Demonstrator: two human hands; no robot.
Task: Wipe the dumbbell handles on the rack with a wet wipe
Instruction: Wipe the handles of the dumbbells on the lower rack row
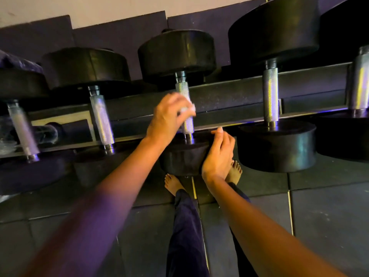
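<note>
Bare feet [172, 183] stand on the floor mats [329, 216]. The right hand [218, 154] sits just beside the near weight of the middle dumbbell [183, 158], at its 3 o'clock. Its fingers are loosely curled and hold nothing (contact with the weight is unclear). The dumbbell lies across the rack [229, 96], its handle [182, 89] running from 6 to 12 o'clock. The left hand [169, 116] grips the wet wipe [188, 108] round mid-handle, and the wipe shows at the hand's 2 o'clock (blurred).

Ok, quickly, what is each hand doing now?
Left hand: grips white crumpled wet wipe against knurled silver metal dumbbell handle.
Right hand: open, loosely curled, holds nothing.
</note>
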